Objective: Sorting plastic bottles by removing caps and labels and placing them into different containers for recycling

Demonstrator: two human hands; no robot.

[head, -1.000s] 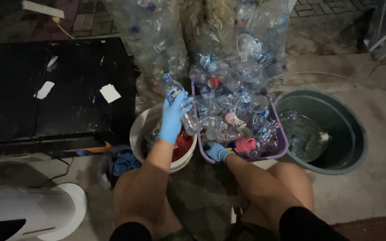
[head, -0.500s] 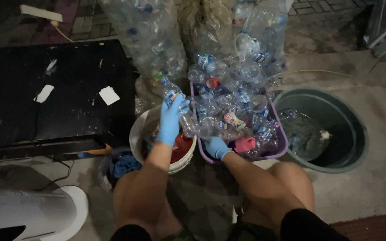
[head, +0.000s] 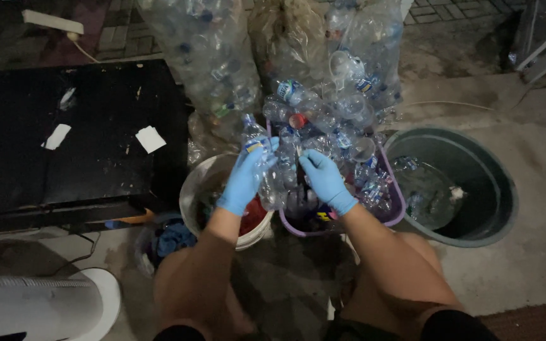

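Both my hands wear blue gloves. My left hand [head: 246,177] grips a clear plastic bottle [head: 261,165] with a blue cap, held upright over the gap between a white bucket [head: 192,189] and a purple basin [head: 394,215]. My right hand [head: 325,179] has its fingertips pinched on the side of the same bottle, at its label. The basin is heaped with several clear plastic bottles [head: 342,126].
A dark green round bin [head: 494,183] with a few bottles stands at the right. Large clear bags of bottles [head: 210,57] rise behind the basin. A black flat surface [head: 64,139] with paper scraps lies at the left. A white rounded object [head: 96,303] sits at the lower left.
My right hand has risen out of the basin and come up to the bottle in my left hand. My left hand has stayed about where it was.
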